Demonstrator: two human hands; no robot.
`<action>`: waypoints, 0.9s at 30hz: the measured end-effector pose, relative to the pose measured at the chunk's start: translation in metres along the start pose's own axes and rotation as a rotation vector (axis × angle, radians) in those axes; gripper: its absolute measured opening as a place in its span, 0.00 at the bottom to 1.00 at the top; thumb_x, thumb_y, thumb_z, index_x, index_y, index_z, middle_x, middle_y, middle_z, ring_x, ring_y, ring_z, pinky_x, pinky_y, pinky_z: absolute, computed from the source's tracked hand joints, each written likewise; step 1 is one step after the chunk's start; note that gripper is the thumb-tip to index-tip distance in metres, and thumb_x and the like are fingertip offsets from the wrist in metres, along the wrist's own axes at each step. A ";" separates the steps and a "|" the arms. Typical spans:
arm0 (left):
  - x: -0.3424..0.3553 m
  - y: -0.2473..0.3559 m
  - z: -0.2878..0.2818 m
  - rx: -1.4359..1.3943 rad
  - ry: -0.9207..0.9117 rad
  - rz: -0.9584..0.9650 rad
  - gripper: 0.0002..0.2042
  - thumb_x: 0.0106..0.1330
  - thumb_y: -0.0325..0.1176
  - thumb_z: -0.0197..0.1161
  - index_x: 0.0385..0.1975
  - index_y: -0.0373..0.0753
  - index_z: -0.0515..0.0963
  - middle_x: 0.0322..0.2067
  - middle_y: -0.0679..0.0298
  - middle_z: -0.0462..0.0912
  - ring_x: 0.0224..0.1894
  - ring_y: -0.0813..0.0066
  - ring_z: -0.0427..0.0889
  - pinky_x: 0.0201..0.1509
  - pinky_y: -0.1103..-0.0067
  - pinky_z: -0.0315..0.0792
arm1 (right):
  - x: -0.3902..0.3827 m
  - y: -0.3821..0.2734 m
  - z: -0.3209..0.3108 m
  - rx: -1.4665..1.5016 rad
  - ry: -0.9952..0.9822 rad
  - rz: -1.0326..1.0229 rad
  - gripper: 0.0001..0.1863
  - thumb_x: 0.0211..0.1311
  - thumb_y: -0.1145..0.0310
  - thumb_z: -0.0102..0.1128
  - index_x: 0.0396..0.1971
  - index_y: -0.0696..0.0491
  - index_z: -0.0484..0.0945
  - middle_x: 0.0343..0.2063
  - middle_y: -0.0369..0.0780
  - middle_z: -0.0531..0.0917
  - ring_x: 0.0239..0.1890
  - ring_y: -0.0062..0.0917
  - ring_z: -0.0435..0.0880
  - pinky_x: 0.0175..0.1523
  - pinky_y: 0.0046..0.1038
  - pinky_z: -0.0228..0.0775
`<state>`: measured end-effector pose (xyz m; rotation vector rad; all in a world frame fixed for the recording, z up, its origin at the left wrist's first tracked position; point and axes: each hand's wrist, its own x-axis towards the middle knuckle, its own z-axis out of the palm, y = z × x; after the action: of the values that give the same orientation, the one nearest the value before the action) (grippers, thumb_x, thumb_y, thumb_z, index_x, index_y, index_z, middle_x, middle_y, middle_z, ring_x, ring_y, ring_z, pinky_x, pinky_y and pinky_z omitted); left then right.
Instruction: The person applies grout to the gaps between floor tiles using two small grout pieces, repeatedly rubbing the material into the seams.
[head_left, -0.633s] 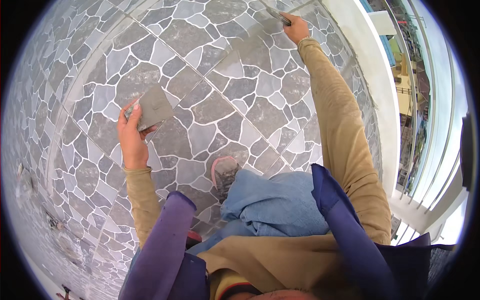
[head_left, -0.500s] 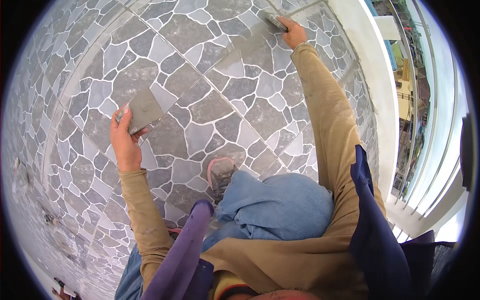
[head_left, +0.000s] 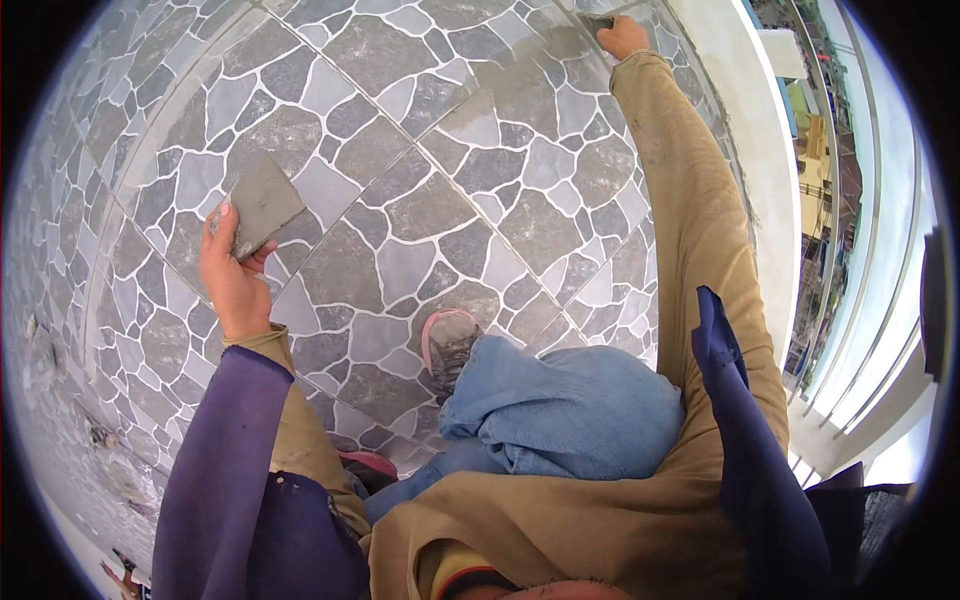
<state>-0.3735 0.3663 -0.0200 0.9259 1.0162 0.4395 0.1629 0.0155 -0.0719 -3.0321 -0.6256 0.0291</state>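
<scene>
- One denim-clad knee (head_left: 575,410) of yours bends at lower centre, beside a pink-edged shoe (head_left: 452,340).
- Your left hand (head_left: 238,292), left of centre, clasps the edge of a square grey slab (head_left: 266,208) between thumb and fingers.
- Your right hand (head_left: 626,38), at the top right of centre, has its fingers wrapped on a dark piece (head_left: 597,20), partly hidden, near a grey smear (head_left: 500,78) on the stone-patterned floor (head_left: 345,265).
</scene>
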 end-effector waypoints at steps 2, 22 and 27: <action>0.001 0.005 0.001 -0.012 -0.016 0.035 0.16 0.70 0.40 0.59 0.51 0.36 0.75 0.42 0.64 0.81 0.38 0.78 0.82 0.33 0.81 0.79 | 0.015 0.002 0.002 -0.043 -0.030 0.062 0.22 0.44 0.61 0.56 0.39 0.57 0.84 0.36 0.51 0.86 0.41 0.48 0.85 0.50 0.40 0.76; 0.000 0.022 -0.027 -0.251 -0.179 0.024 0.11 0.70 0.36 0.59 0.46 0.37 0.76 0.40 0.64 0.82 0.36 0.76 0.82 0.32 0.79 0.79 | -0.159 -0.189 -0.005 -0.022 -0.297 -0.216 0.21 0.49 0.62 0.55 0.43 0.53 0.84 0.42 0.52 0.85 0.46 0.49 0.83 0.55 0.41 0.75; -0.010 0.016 -0.023 -0.274 -0.234 0.035 0.11 0.70 0.35 0.58 0.45 0.36 0.77 0.39 0.63 0.82 0.35 0.75 0.83 0.31 0.80 0.80 | -0.208 -0.227 -0.021 -0.032 -0.330 -0.323 0.21 0.48 0.65 0.57 0.44 0.51 0.84 0.40 0.52 0.85 0.44 0.48 0.84 0.53 0.40 0.76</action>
<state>-0.3965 0.3785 -0.0067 0.7299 0.7074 0.4741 -0.1174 0.1406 -0.0376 -2.9355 -1.1405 0.5190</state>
